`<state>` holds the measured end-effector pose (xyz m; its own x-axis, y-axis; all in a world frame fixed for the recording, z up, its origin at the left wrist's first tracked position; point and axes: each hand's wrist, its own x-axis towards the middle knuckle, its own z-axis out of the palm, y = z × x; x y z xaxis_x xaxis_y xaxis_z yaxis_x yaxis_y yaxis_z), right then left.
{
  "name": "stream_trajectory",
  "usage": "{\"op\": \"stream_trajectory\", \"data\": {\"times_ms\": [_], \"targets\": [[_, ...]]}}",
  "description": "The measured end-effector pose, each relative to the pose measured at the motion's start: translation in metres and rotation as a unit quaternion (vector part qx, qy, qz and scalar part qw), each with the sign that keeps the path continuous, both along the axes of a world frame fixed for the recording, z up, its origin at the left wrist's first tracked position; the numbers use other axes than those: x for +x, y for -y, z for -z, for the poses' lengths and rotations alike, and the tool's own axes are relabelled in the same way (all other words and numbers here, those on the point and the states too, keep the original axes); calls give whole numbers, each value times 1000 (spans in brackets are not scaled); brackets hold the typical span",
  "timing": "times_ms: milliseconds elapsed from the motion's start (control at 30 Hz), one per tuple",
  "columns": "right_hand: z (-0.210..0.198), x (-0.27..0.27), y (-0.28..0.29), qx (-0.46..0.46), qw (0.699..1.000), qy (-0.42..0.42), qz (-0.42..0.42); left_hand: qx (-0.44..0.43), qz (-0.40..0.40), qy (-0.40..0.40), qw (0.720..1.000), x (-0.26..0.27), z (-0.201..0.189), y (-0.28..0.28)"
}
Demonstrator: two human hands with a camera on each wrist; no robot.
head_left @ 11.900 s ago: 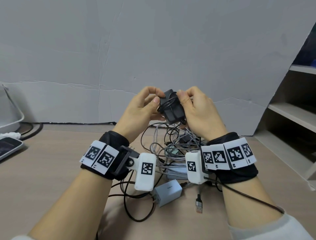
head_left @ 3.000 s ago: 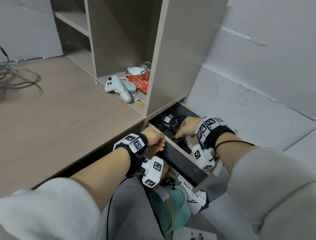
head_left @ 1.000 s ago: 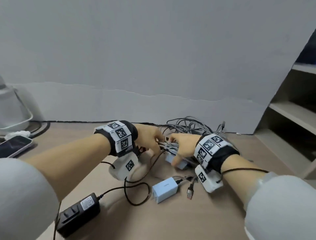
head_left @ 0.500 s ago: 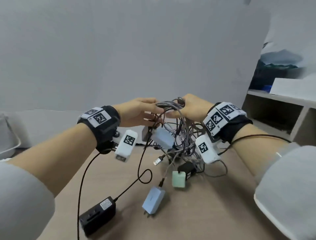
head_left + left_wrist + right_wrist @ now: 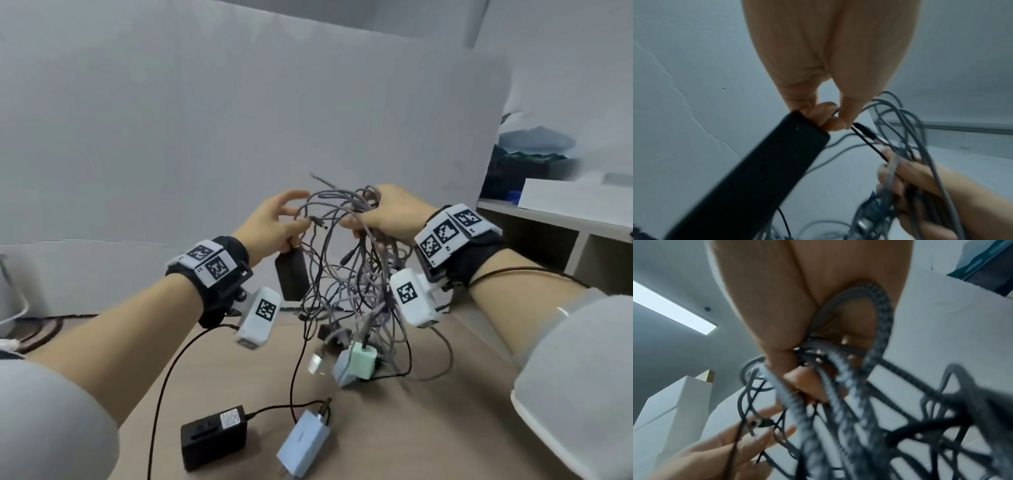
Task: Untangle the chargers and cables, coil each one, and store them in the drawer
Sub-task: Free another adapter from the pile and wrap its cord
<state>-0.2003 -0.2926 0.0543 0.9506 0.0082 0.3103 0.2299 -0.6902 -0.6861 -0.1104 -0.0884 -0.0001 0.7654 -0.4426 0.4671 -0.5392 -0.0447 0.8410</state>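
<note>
A tangle of grey braided cables point(image 5: 356, 274) hangs above the wooden desk point(image 5: 428, 428) between my raised hands. My right hand point(image 5: 363, 219) grips its top, fingers curled round several strands point(image 5: 838, 369). My left hand point(image 5: 294, 219) pinches a thin black cable just behind its barrel plug point(image 5: 865, 131), and a black adapter point(image 5: 291, 277) hangs under its lower fingers point(image 5: 818, 113). A mint charger point(image 5: 364, 356) and a pale blue charger point(image 5: 344, 370) dangle at the bottom of the tangle. Another black adapter point(image 5: 214, 437) and a light blue charger point(image 5: 305, 445) lie on the desk near me.
A shelf unit point(image 5: 565, 222) with a white box point(image 5: 575, 192) stands to the right. A white container point(image 5: 7, 291) and a dark cable point(image 5: 41, 329) sit at the far left. A grey wall panel point(image 5: 239, 120) closes the back of the desk.
Both hands have lifted the tangle higher and drawn slightly apart. My left hand now pinches the black plug cable, and the hanging chargers have swung lower.
</note>
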Motion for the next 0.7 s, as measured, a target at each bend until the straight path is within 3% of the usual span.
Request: {"op": "stream_trajectory", "data": {"times_ms": [167,333,467,567,700], "targets": [[14,-4,12,31,1000,2,-1,62,14,11,998,-4,19,5],[19,-2,21,36,998,34,50,99,100,-99,985,-21,25,13],[26,-2,22,30,998,7,56,211,38,2,977,-26,17,8],[29,-3,21,32,997,7,72,240,0,79,968,-29,7,5],[26,-6,16,-5,997,16,79,304,66,63,948,-42,-2,3]]}}
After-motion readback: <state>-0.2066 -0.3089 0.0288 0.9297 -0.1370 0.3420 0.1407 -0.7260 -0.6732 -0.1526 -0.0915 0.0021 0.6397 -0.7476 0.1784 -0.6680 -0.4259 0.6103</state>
